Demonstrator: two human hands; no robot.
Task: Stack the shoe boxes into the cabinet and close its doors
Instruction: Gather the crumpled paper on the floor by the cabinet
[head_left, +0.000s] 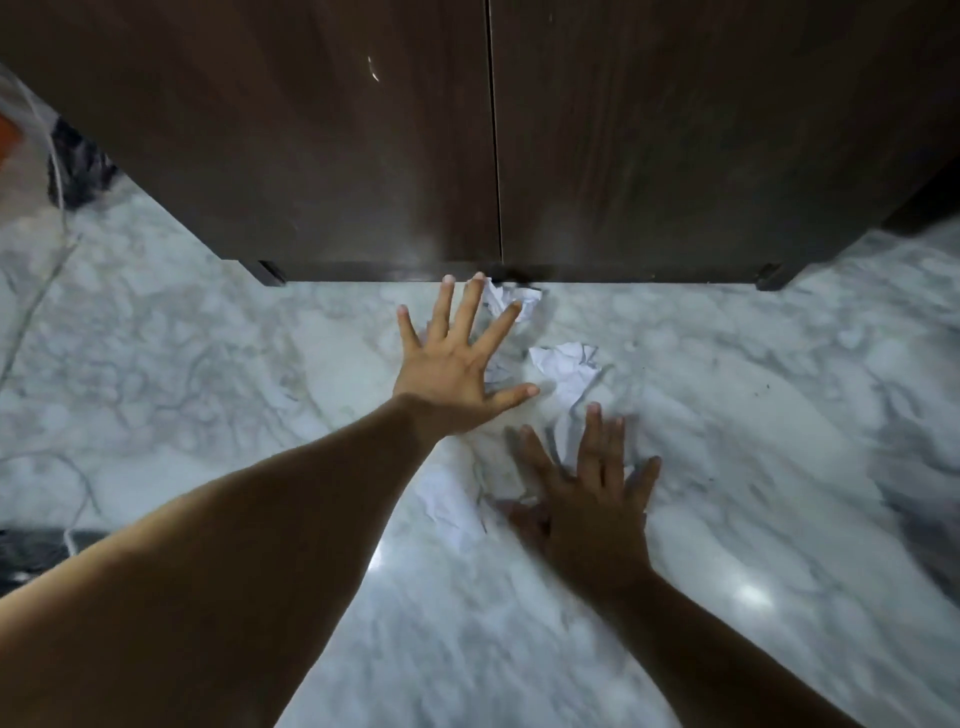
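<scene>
Left hand (452, 369): was held flat, fingers spread, nothing gripped.
Right hand (587, 499): was likewise spread and empty (blurred).
Cabinet (363, 156): was seen just beyond the left fingertips, both doors shut along a centre seam.
Crumpled paper (569, 366): was scattered on the marble floor (753, 415) between and under the hands.

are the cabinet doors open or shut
Shut. The two dark cabinet doors sit flush with only a thin seam between them, and no inside shows. Both hands are off them.
</scene>
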